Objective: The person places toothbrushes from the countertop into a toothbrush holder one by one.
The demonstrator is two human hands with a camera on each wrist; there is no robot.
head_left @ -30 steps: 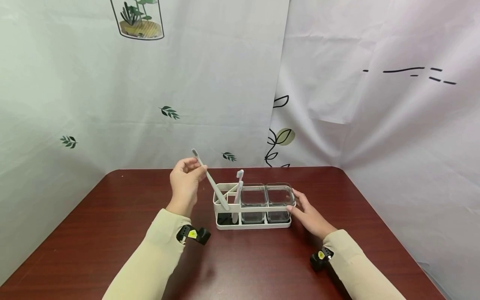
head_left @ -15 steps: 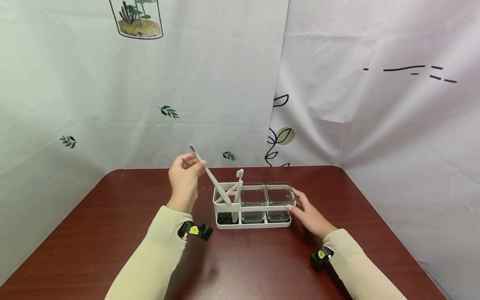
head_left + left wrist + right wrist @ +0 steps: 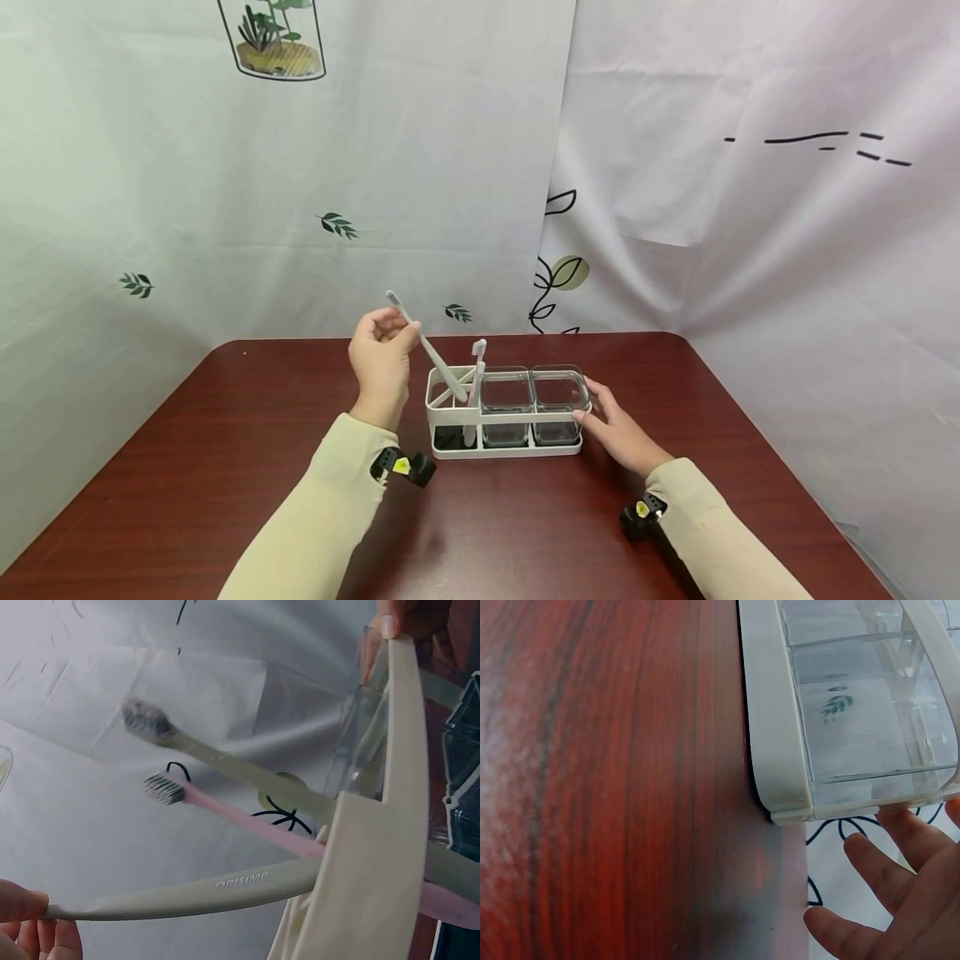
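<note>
My left hand [image 3: 381, 367] pinches a grey-green toothbrush [image 3: 438, 362] near its bristle head. The brush slants down to the right, and its handle end overlaps the divided left part of a cream toothbrush holder [image 3: 525, 419]. In the left wrist view, that handle end meets the holder's edge. A pink toothbrush [image 3: 247, 825] and another grey-green toothbrush [image 3: 225, 761] stand in the holder, bristles up. My right hand [image 3: 618, 433] holds the holder's right end, thumb at the front rim and fingers along the side.
Two clear cups, a left cup [image 3: 506, 392] and a right cup [image 3: 558, 390], sit in the holder's right part. Everything stands on a dark red wooden table [image 3: 510, 517]. Behind the table hangs a white printed cloth [image 3: 435, 167].
The toothbrush in my left hand first rose slightly, then moved right, its handle end shifting farther over the holder's slots. My right hand and the holder stayed in place.
</note>
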